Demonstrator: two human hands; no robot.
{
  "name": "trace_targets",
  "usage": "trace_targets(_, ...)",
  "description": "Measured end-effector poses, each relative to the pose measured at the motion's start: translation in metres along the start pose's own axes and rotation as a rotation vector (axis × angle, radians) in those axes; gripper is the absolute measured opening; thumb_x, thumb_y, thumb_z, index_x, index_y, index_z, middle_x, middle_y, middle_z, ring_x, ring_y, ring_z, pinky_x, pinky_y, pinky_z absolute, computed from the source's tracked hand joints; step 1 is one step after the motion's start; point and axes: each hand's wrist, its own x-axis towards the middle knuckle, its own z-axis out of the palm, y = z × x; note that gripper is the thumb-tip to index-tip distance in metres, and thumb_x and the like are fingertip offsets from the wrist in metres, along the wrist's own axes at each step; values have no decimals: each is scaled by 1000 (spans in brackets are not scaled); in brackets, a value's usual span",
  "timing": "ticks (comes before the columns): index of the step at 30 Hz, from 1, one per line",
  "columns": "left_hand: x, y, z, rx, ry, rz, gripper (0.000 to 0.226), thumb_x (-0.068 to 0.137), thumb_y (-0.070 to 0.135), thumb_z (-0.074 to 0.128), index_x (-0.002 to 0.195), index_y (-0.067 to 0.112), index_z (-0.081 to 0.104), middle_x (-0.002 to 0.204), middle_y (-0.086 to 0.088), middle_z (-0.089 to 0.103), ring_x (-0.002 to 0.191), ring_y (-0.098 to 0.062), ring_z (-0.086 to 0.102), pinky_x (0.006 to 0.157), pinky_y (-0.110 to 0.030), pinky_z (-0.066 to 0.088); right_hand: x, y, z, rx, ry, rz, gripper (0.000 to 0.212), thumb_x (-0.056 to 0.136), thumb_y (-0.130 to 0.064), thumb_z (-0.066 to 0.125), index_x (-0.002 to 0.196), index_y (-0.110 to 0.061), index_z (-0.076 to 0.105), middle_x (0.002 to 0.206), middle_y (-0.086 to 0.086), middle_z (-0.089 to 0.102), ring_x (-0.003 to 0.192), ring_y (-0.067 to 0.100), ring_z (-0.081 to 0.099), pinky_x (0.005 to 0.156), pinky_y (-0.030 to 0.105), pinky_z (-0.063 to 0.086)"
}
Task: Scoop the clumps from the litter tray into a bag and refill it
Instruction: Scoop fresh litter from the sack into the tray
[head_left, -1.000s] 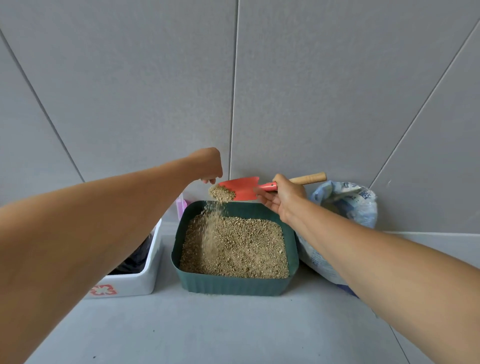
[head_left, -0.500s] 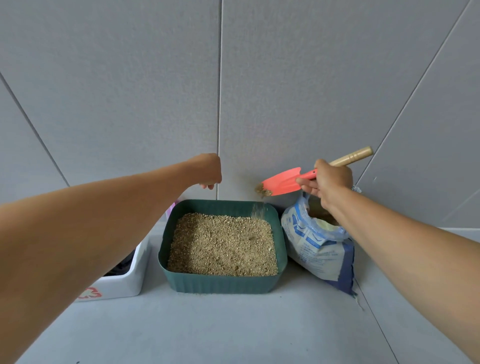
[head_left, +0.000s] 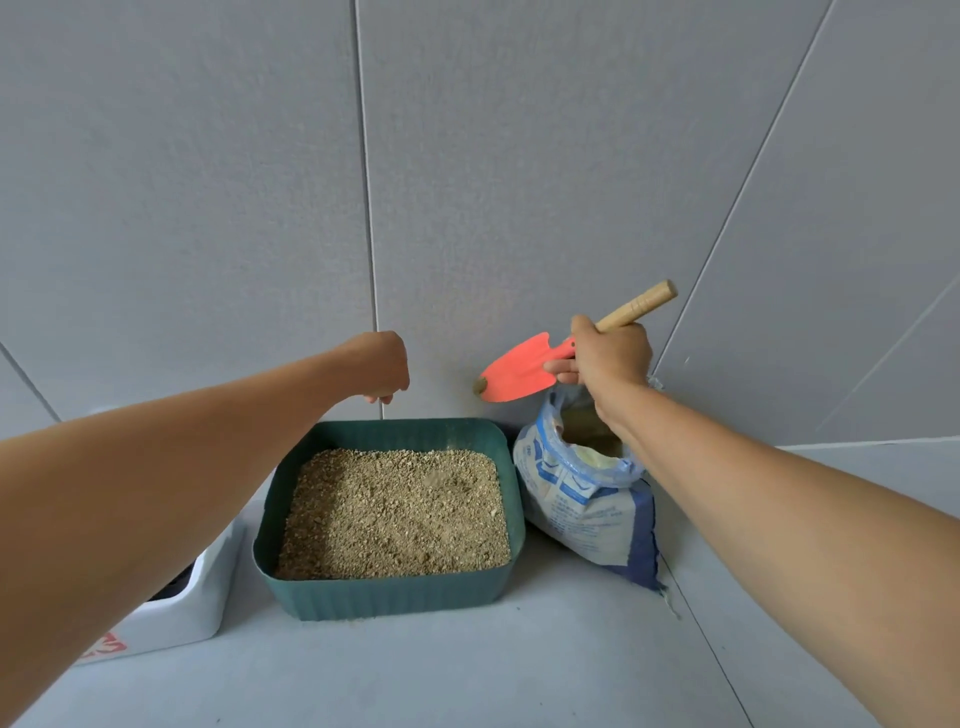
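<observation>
Gripping the scoop (head_left: 519, 371) in the right hand (head_left: 610, 358), fingers wrapped tight round the join of red blade and wooden handle. Holding it up in the air, blade tipped down to the left, handle end poking up to the right. Hovering right above the open mouth of the bag (head_left: 587, 509), close to the grey wall (head_left: 519, 156). Blade pretty much bare, just a little brown clump (head_left: 479, 385) stuck at the very tip.

Bag slumped on the floor (head_left: 519, 675) in the corner, just beside the right wall of the tray (head_left: 384, 597), maybe touching, hard to say. Top folded open, pale stuff down inside.

Green tray sitting flat on the floor, loaded with sandy litter (head_left: 395, 514) most of the way up, surface fairly even.

Left hand (head_left: 382, 364) stretched out above the back rim of the tray, not touching it, seen from behind with fingers tucked under. Can't tell whether clenched on something small or on nothing at all.

Off to the left of the tray, a white tub (head_left: 192, 608), mostly hidden behind the left forearm (head_left: 156, 493), something dark inside and a red mark on the front.
</observation>
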Motion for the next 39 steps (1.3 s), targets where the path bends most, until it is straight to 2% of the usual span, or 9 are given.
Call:
trace_targets(4, 4, 12, 10, 11, -20, 28, 24, 95, 13, 51, 112, 6, 66, 106, -10, 70, 95, -23, 69, 53, -17, 45, 9, -7, -29, -1, 41, -14, 18, 90, -19, 53, 86, -3, 59, 66, 10, 68, 49, 21, 70, 44, 25, 52)
trace_targets(9, 13, 34, 34, -47, -25, 103, 16, 94, 17, 56, 101, 9, 67, 68, 1, 69, 48, -7, 58, 47, -17, 40, 34, -4, -80, 40, 235, 12, 20, 87, -19, 51, 73, -7, 55, 55, 7, 62, 40, 19, 63, 43, 28, 50)
trace_targets(14, 17, 62, 53, -214, -41, 186, 15, 95, 20, 55, 102, 9, 62, 66, -1, 67, 46, -9, 55, 44, -17, 39, 44, 21, -105, -113, 346, -43, 23, 84, -22, 50, 65, -9, 54, 50, 10, 62, 39, 22, 61, 54, 37, 58)
trace_targets(18, 13, 89, 71, -386, -93, 196, 15, 96, 27, 54, 98, 13, 56, 67, -4, 68, 43, -10, 55, 38, -18, 35, 43, 39, -97, -514, 145, -203, 28, 82, -30, 52, 73, -8, 66, 60, 10, 70, 66, 28, 69, 72, 38, 57)
trace_targets(21, 8, 106, 84, -496, -168, 190, 24, 96, 38, 51, 85, 17, 56, 70, -8, 68, 46, -12, 56, 41, -20, 39, 36, 51, -79, -795, -113, -374, 31, 90, -32, 52, 77, -6, 63, 72, 10, 69, 76, 32, 67, 68, 34, 52)
trace_targets(24, 7, 118, 95, -596, -235, 145, 45, 93, 48, 51, 94, 5, 63, 68, -8, 69, 43, -12, 57, 43, -19, 38, 31, 62, -65, -1008, -318, -537, 18, 91, -29, 55, 92, -13, 64, 92, 12, 67, 91, 33, 63, 71, 34, 46)
trace_targets(29, 7, 121, 110, -603, -275, 92, 22, 94, 22, 57, 98, 0, 55, 66, -10, 66, 34, -9, 53, 37, -18, 34, 34, 63, -62, -911, -244, -434, 29, 88, -25, 52, 62, -15, 52, 75, 12, 67, 74, 31, 60, 67, 33, 48)
trace_targets(33, 7, 119, 113, -597, -296, 66, 12, 93, 2, 52, 80, 2, 50, 65, -13, 63, 45, -15, 49, 41, -20, 32, 45, 66, -74, -721, -171, -250, 22, 82, -25, 56, 64, -12, 58, 61, 7, 69, 59, 19, 67, 65, 30, 53)
trace_targets(39, 8, 120, 115, -587, -292, 61, 10, 93, 1, 51, 83, 3, 48, 69, -15, 62, 45, -15, 45, 41, -20, 32, 52, 76, -78, -565, -145, -131, 16, 83, -25, 58, 75, -12, 63, 49, 5, 66, 52, 18, 69, 60, 31, 58)
